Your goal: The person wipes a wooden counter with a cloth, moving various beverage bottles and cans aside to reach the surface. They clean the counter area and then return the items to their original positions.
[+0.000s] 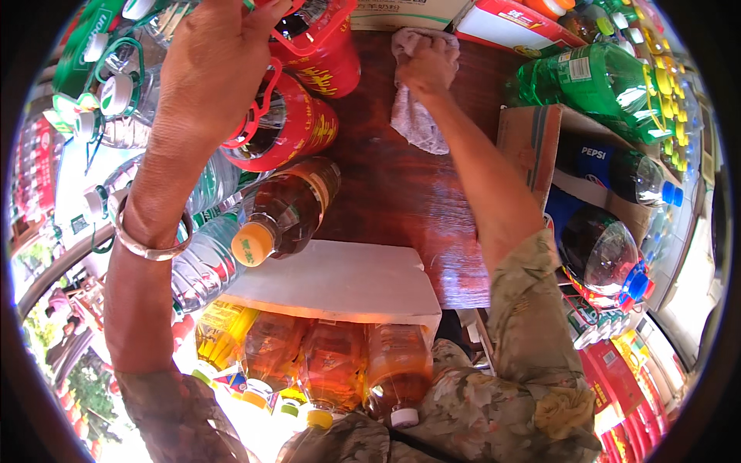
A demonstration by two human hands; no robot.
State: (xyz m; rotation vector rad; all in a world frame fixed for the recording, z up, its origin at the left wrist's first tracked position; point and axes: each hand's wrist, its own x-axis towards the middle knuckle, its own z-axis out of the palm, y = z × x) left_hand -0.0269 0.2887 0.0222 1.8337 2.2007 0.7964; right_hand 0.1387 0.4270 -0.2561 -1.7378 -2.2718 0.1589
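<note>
My right hand (428, 66) grips a crumpled greyish-pink cloth (419, 124), which lies on the dark reddish-brown wooden tabletop (382, 173). At the upper left, my left hand (226, 63) is over a red-labelled bottle with a red carrying handle (324, 52); its fingertips reach the picture's edge, and whether they hold the handle cannot be told. A similar red-labelled bottle (307, 130) stands just below that one. Nearer to me is a brown drink bottle with an orange cap (289, 208). A metal bangle (153, 252) circles my left wrist.
Large clear water bottles (208, 254) line the left side. On the right are a green soda bottle (608, 87) and a cardboard box (529, 139) with Pepsi bottles (613, 168). Cartons (399, 13) edge the far side. A white panel (341, 278) and several tea-coloured bottles (333, 359) are close to my body.
</note>
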